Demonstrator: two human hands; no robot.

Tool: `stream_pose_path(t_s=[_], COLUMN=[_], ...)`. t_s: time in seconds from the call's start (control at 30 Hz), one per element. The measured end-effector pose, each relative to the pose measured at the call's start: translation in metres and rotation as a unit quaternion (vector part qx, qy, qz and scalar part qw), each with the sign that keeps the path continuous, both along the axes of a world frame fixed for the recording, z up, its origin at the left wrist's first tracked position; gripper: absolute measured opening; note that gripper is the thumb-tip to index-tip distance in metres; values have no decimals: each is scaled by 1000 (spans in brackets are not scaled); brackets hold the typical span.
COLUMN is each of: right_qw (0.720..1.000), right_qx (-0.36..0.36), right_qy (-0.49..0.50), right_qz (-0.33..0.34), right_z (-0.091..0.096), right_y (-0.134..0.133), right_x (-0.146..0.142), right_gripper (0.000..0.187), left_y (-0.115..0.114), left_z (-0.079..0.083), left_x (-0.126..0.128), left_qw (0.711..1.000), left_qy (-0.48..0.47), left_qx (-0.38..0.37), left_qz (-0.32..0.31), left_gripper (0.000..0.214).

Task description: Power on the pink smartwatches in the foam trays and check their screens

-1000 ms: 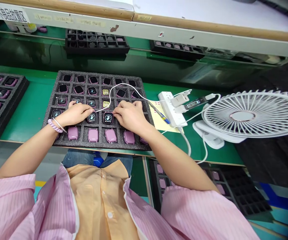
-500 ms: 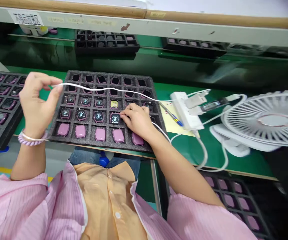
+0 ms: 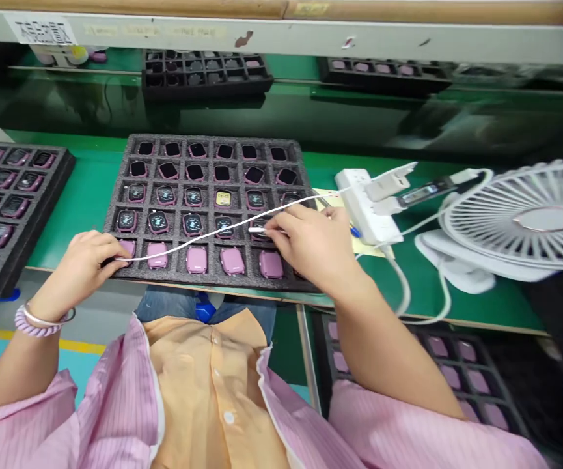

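Observation:
My left hand [image 3: 90,264] is closed at the front left corner of a dark foam tray [image 3: 178,272], pinching a white cable [image 3: 203,236]. That cable stretches across the tray, over my right hand, to the power strip. My right hand [image 3: 310,244] is closed over the tray's right side. Between its fingertips is a thin white charger end [image 3: 258,230], just above a smartwatch [image 3: 260,233] in the fourth row. Several neighbouring watches have lit faces, one of them a yellow screen [image 3: 223,198]. Pink watches [image 3: 196,259] lie face down in the front row.
At the right stand a white power strip [image 3: 371,218] with plugs and a white fan [image 3: 520,218]. Another watch tray [image 3: 61,170] lies left. More trays [image 3: 207,88] sit behind, beneath a shelf edge [image 3: 174,32]. A lower tray [image 3: 457,365] holds pink watches.
My left hand has come down toward the tray's front corner with the cable. My right hand has moved right, from one lit watch to the neighbouring slot, and the white charger end now shows.

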State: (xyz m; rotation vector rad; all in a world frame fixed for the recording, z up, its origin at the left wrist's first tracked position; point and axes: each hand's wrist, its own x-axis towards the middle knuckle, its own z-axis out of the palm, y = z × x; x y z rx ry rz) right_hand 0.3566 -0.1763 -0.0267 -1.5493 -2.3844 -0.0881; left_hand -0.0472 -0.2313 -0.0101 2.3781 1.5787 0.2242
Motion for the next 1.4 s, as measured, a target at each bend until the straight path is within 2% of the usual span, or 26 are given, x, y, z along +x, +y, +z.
stream_pose_path(t_s=[0.17, 0.3, 0.4, 0.5, 0.6, 0.7, 0.77, 0.87, 1.07, 1.17, 1.23, 1.4], right_qw=[992, 987, 989, 996, 997, 996, 997, 997, 998, 999, 999, 986], right_qx=[-87, -112, -106, -50, 6, -7, -28, -38, -1, 7, 37, 110], right_qy=[85, 109, 105, 74, 71, 87, 57, 27, 35, 28, 14, -83], right_qz=[34, 22, 0, 0, 12, -7, -32, -56, -53, -34, -9, 91], right_z=[19, 6, -13, -21, -16, -17, -25, -41, -58, -61, -61, -48], right_y=[-42, -60, -67, -75, -78, -70, -59, -43, -34, -34, -34, -33], right_x=[69, 93, 92, 85, 85, 92, 97, 100, 102, 104, 106, 105], right_gripper=[22, 22, 23, 23, 19, 21, 25, 31, 35, 35, 32, 40], left_y=[12, 21, 23, 23, 25, 31, 35, 39, 40, 39, 39, 43], left_z=[-2, 2, 10, 20, 26, 28, 26, 24, 25, 25, 25, 24], left_x=[-13, -16, -8, -1, -3, -13, -17, -20, -20, -22, -22, -18], left_qw=[998, 994, 982, 976, 992, 997, 990, 982, 980, 979, 979, 979], left_qy=[31, 92, 164, 189, 111, 3, -37, -60, -51, -41, -38, -13], left_qx=[-6, 8, 37, 30, -9, -64, -118, -172, -193, -199, -200, -201], left_qz=[-47, -56, -81, -107, -62, 34, 66, 52, 18, 9, 2, -23], left_gripper=[30, 34, 38, 40, 48, 59, 65, 71, 71, 68, 66, 57])
